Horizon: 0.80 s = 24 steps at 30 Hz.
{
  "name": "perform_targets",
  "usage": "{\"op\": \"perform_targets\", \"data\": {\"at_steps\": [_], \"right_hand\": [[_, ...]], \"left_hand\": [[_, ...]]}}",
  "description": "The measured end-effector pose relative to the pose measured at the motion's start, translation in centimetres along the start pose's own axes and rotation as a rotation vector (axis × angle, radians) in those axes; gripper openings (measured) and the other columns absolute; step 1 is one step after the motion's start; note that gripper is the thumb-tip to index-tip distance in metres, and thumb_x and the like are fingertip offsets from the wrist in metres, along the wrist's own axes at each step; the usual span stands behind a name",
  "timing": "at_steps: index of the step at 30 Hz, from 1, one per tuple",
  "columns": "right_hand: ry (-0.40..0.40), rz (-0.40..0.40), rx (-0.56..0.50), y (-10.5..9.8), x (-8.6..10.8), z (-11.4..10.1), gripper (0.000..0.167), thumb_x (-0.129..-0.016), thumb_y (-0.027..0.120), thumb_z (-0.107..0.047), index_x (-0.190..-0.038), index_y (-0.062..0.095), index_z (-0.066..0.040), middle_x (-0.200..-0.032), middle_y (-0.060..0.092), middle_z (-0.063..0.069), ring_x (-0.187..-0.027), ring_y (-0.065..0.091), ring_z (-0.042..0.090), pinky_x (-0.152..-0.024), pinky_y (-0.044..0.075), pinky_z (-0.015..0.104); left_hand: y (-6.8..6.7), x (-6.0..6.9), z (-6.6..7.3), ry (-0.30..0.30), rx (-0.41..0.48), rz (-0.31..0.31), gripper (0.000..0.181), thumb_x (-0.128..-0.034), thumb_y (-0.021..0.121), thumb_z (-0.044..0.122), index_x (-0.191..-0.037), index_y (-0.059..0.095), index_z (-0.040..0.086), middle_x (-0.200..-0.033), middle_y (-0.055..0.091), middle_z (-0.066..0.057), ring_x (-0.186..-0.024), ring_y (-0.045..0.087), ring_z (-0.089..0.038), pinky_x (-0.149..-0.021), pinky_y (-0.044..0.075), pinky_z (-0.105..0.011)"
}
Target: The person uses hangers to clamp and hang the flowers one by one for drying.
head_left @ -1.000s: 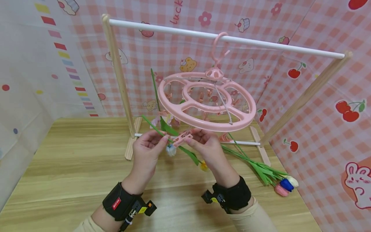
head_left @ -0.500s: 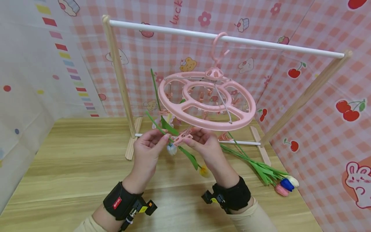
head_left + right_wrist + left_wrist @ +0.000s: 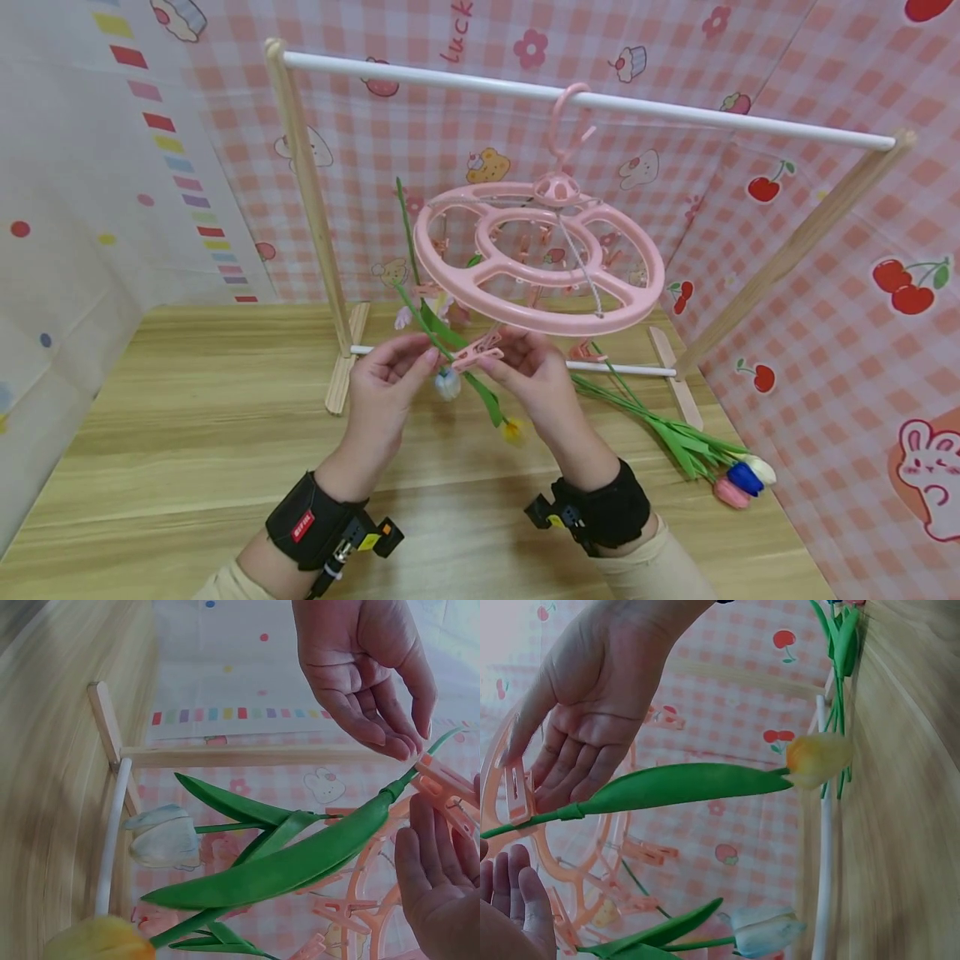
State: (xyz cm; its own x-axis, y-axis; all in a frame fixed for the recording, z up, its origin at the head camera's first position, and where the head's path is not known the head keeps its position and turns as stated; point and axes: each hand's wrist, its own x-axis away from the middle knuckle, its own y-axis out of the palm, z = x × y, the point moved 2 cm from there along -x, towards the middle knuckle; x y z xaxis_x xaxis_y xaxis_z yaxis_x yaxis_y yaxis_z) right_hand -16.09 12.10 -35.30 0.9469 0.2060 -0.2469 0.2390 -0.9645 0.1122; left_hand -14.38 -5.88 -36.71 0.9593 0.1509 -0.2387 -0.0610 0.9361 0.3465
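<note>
In the head view my left hand (image 3: 386,383) pinches the green stem of a yellow tulip (image 3: 512,431) between thumb and fingers. The bloom hangs down and the stem tilts up to the left. My right hand (image 3: 540,379) pinches a pink clothespin (image 3: 477,357) hanging under the round pink clip hanger (image 3: 536,321). In the left wrist view the stem lies at the mouth of that clothespin (image 3: 517,791); whether it is clamped I cannot tell. A pale blue-white tulip (image 3: 161,838) hangs from another clip behind, its bloom lower than its leaves.
The hanger hooks over the white rod (image 3: 450,79) of a wooden stand (image 3: 307,183). More clips and flowers hang at its back and right. A bunch of tulips (image 3: 682,442), with pink, blue and white blooms, lies on the wooden table (image 3: 187,433) at right.
The yellow tulip has swung: its bloom moved left and its stem end shifted right, now standing steeper. Both hands stay almost in place, still holding stem and clothespin.
</note>
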Motion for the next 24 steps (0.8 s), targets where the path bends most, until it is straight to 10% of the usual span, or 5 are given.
{"op": "perform_targets", "data": {"at_steps": [24], "right_hand": [[-0.045,0.044,0.001,-2.0,0.6,1.2,0.036,-0.092,0.059,-0.004,-0.127,0.053,-0.003,-0.112,0.067,0.005,-0.097,0.067,0.019,-0.076,0.056,0.021]], "left_hand": [[-1.6,-0.6,-1.3,-0.009,-0.014,0.039,0.024,-0.0862,0.063,-0.005,-0.110,0.060,-0.009,-0.098,0.066,-0.013,-0.083,0.068,-0.012,-0.083,0.057,-0.026]]}}
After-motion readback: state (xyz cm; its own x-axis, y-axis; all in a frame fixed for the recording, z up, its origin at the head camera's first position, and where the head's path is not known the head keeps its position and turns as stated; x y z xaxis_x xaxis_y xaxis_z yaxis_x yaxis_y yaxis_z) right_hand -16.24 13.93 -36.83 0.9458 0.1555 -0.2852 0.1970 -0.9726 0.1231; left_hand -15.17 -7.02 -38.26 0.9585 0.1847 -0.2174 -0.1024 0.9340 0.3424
